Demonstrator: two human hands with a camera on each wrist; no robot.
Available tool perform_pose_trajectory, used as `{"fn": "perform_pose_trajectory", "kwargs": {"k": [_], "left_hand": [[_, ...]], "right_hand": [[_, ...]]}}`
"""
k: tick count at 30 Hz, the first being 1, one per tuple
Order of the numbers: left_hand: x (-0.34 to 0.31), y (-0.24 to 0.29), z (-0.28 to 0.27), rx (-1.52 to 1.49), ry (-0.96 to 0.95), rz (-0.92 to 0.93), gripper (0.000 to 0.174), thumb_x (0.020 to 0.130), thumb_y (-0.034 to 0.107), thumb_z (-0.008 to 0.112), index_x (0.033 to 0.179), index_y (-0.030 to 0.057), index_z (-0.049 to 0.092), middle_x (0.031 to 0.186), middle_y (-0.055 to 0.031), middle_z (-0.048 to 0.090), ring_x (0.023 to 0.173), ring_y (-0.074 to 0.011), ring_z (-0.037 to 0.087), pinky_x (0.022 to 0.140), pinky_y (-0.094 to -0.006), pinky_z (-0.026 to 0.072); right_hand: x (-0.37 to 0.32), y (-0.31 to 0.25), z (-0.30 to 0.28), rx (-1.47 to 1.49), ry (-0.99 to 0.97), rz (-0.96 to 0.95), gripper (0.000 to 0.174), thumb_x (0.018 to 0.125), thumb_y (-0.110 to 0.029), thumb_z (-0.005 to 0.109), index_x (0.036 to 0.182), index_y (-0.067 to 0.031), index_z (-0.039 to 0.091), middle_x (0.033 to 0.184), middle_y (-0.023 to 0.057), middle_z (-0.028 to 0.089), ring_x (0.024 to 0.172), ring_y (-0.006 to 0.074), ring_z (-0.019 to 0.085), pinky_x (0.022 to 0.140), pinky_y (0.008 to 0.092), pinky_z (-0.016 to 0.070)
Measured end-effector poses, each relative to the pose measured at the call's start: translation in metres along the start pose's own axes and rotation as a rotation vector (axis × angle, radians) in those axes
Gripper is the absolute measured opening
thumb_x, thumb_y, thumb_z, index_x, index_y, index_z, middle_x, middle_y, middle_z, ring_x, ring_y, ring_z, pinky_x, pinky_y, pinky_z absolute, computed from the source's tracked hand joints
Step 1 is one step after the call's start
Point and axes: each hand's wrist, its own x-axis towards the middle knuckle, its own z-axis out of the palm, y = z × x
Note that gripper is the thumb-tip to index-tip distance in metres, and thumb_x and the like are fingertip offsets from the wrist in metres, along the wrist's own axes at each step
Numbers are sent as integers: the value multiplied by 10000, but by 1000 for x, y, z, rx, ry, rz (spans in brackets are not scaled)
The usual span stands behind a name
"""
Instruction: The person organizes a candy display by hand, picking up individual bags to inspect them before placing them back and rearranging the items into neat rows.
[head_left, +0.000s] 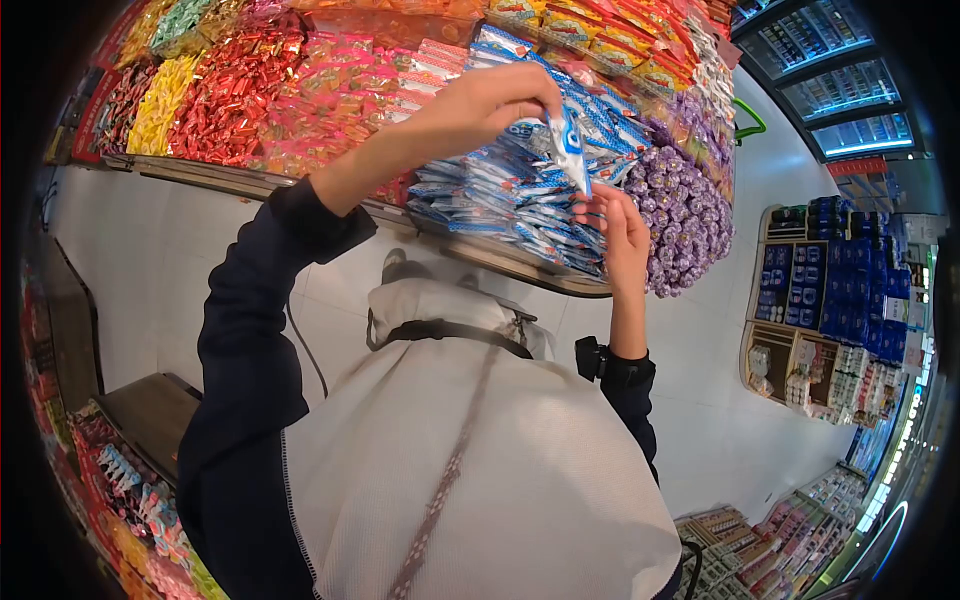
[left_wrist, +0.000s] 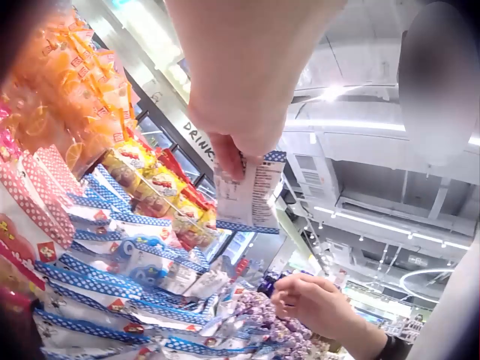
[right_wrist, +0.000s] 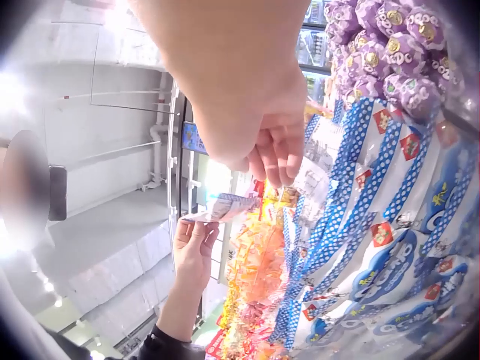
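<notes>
My left hand (head_left: 505, 100) pinches a small white and blue packet (head_left: 568, 150) by its upper end, above a display of similar packets. In the left wrist view the held packet (left_wrist: 251, 196) shows small printed text and blue dotted ends. My right hand (head_left: 618, 225) is beside the lower end of the packet, fingers loosely bent. From the right wrist, that hand (right_wrist: 266, 146) shows nothing between its fingers, and the left hand (right_wrist: 193, 251) holds the packet (right_wrist: 221, 206) a little way off. Stacked blue and white packets (head_left: 500, 200) lie below both hands.
Purple-wrapped round sweets (head_left: 680, 215) are heaped right of the packets. Red-wrapped sweets (head_left: 235, 95) and yellow ones (head_left: 160, 105) fill the left of the counter. Beyond the aisle floor (head_left: 690, 370) stand shelves of blue goods (head_left: 850, 290) and lit coolers (head_left: 815, 70).
</notes>
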Motion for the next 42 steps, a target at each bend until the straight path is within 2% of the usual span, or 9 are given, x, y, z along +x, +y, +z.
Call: {"fn": "perform_pose_trajectory", "kwargs": {"k": [4,5,7,9,13,16,23,32,42], "left_hand": [[-1,28,14,-215,-109,-23,146,764,-43,542,887,25,579,934,-80,595,921,-216,569,806,-300,447],[-1,34,16,-213,-150,-42,146,765,-40,543,890,25,581,938,-83,597,925,-215,569,808,-299,448],[-1,36,18,-228,-233,-32,153,797,-20,527,932,24,584,955,-83,608,937,-205,570,829,-295,449],[-5,34,28,-268,-89,-135,169,831,19,517,990,19,573,978,-77,610,919,-187,577,820,-285,458],[-11,48,33,-847,202,-603,239,882,108,506,1093,0,533,1007,-70,609,862,-127,581,785,-257,476],[-14,45,41,-707,63,-725,347,847,234,569,1076,-25,536,930,-79,625,790,-92,566,664,-241,453],[-20,43,44,-437,-44,-797,241,873,226,548,871,-7,605,791,-21,602,738,-49,541,659,-227,477],[-20,51,49,-850,199,-930,293,869,271,525,909,-9,603,817,-45,624,726,-101,614,684,-255,524],[-22,44,52,-869,183,-969,294,882,282,510,903,3,600,825,-42,614,755,-75,596,690,-243,517]], "right_hand": [[1,-20,12,546,-146,351,574,894,-479,377,1150,28,459,977,171,594,836,244,602,667,304,501],[-1,-17,8,559,-264,316,559,839,-432,531,1139,35,462,966,161,596,813,233,612,666,316,515],[-4,-16,7,475,-312,289,545,798,-357,611,1135,42,456,949,143,600,798,225,617,666,329,525],[-6,-20,11,541,-320,293,494,757,-183,683,1123,53,449,937,111,600,793,196,618,661,339,541],[-7,-33,23,470,-98,186,378,790,28,583,1149,18,463,1012,72,594,875,108,580,760,241,472],[-8,-40,29,277,-47,131,402,777,35,601,1151,9,455,1019,67,592,882,103,577,765,238,467],[-10,-49,45,115,-16,59,522,726,43,654,1189,-14,419,1033,50,573,914,106,560,780,238,456],[-15,-50,45,23,-88,0,558,706,55,652,1197,-25,399,1066,47,543,964,112,531,820,252,436],[-15,-40,40,44,-55,51,486,750,14,634,1180,-12,408,1037,48,557,930,107,539,816,245,428]]}}
